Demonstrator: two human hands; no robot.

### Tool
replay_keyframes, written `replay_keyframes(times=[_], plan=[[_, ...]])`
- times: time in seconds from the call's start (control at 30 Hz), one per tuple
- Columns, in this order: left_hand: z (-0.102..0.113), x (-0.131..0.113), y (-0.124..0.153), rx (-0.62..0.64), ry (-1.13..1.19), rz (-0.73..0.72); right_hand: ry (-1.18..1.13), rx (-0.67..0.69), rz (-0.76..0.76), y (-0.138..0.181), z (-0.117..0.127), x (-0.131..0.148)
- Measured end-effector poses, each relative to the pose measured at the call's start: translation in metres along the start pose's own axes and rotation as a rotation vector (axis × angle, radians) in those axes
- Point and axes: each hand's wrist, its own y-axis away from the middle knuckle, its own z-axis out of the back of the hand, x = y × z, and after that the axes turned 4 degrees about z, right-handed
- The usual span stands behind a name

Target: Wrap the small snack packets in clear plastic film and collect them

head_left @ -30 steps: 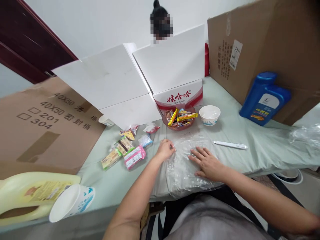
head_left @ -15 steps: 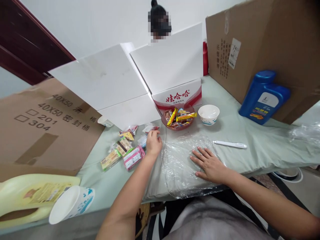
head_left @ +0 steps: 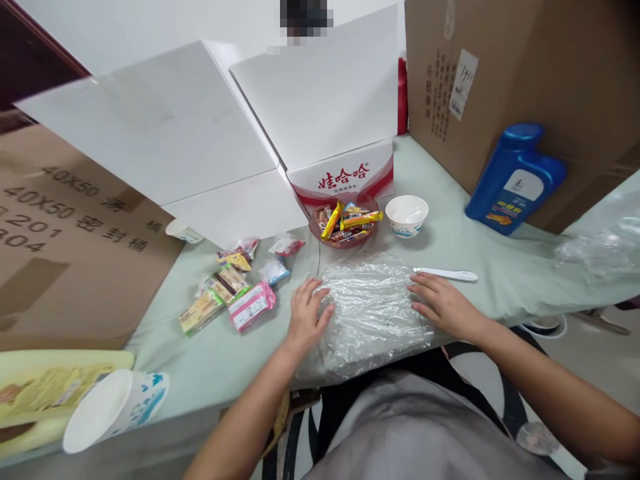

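Observation:
A sheet of clear plastic wrap (head_left: 373,310) lies spread on the pale green table (head_left: 470,247) at its near edge. My left hand (head_left: 306,317) rests flat on the sheet's left edge, fingers apart. On the right edge my right hand (head_left: 440,303) lies flat with fingers stretched out. Neither hand holds anything. A white pen-like tool (head_left: 445,274) lies just beyond my right fingertips.
A red bowl of wrapped candies (head_left: 343,225) and a white bowl (head_left: 407,215) stand behind the sheet. Several snack packets (head_left: 235,290) lie left. An open white carton (head_left: 340,127), brown boxes (head_left: 500,73), a blue jug (head_left: 515,179), a paper cup (head_left: 113,410) and a yellow jug (head_left: 45,393) surround the table.
My left hand came back from the snack packets to the sheet's left edge. My right hand slid from the sheet's middle to its right edge. The view tilted down.

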Motion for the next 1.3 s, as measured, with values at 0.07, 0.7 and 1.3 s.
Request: replay_keyframes(times=[0.07, 0.7, 1.3], plan=[[0.02, -0.007, 0.006, -0.068, 0.097, -0.011, -0.107, -0.004, 0.072, 0.011, 0.014, 0.0], [0.049, -0.023, 0.05, 0.371, 0.647, 0.544, -0.515, 0.107, -0.291, 0.016, 0.022, 0.025], [-0.03, 0.012, 0.004, 0.016, 0.141, 0.521, 0.364, 0.293, -0.345, -0.049, -0.02, 0.01]])
